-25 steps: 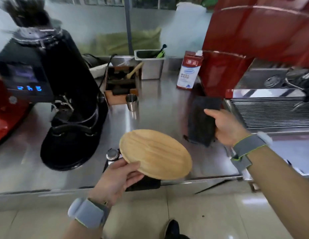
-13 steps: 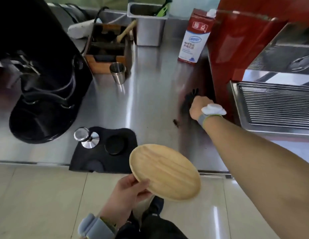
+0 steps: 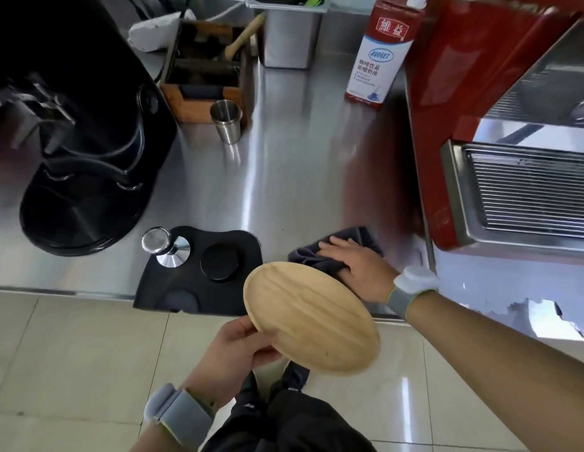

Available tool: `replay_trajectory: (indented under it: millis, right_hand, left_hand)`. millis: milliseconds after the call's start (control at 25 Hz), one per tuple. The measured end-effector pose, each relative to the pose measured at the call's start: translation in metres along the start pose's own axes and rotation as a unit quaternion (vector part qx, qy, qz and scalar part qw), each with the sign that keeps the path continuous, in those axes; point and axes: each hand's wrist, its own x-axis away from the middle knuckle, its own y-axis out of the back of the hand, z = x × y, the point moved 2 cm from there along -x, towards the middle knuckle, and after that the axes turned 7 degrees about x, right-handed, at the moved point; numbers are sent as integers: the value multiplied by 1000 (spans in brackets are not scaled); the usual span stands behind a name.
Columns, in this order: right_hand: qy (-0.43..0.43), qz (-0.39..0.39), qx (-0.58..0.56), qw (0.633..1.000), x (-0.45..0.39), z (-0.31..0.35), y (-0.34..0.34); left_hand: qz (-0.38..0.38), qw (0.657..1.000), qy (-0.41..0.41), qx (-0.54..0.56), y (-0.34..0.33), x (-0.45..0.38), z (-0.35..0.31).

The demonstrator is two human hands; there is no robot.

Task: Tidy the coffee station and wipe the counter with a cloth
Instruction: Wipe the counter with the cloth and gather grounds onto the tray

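My right hand (image 3: pixel 359 269) presses flat on a dark grey cloth (image 3: pixel 303 257) lying on the steel counter (image 3: pixel 284 177) near its front edge, just left of the red espresso machine (image 3: pixel 447 125). My left hand (image 3: pixel 232 353) holds a round wooden plate (image 3: pixel 311 316) by its left rim, tilted, in front of the counter edge and above the floor. The plate hides part of the cloth.
A black tamping mat (image 3: pixel 202 272) with a metal tamper (image 3: pixel 165 246) overhangs the front edge. A black grinder (image 3: pixel 78 151) stands left. Behind are a steel cup (image 3: pixel 227 120), a wooden knock box (image 3: pixel 205 73), a steel bin (image 3: pixel 287 31) and a milk carton (image 3: pixel 380 57).
My right hand has drawn the cloth from beside the espresso machine toward the counter's front edge. The plate stays in my left hand, off the counter.
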Motion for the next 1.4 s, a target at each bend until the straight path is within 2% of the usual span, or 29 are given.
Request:
replay_trajectory:
  millis: [80, 200, 280, 440, 600, 720, 1000, 1280, 1400]
  right_hand:
    - [-32, -9, -17, 999, 0, 5, 18]
    - [-94, -110, -22, 989, -17, 6, 64]
    - [-129, -140, -10, 982, -27, -2, 89]
    - [-187, -102, 60, 975, -30, -25, 96]
    - [-280, -93, 132, 946, -5, -43, 59]
    - [-335, -114, 158, 922, 10, -35, 33]
    - [-287, -143, 217, 922, -6, 20, -11]
    - [-264, -152, 259, 917, -9, 41, -18]
    - [-217, -152, 273, 925, -13, 65, -26]
  left_hand:
    - [11, 1000, 1, -3, 1, -1, -1]
    - [21, 1000, 3, 8, 4, -1, -2]
    - [25, 999, 7, 21, 6, 3, 2]
    - [28, 998, 23, 43, 17, 17, 21]
    - [14, 997, 51, 51, 27, 26, 52]
    - [15, 997, 61, 53, 37, 29, 68]
    - [-14, 996, 77, 47, 54, 17, 115]
    - [-39, 995, 68, 69, 31, -18, 132]
    - [-36, 995, 60, 74, 30, -28, 129]
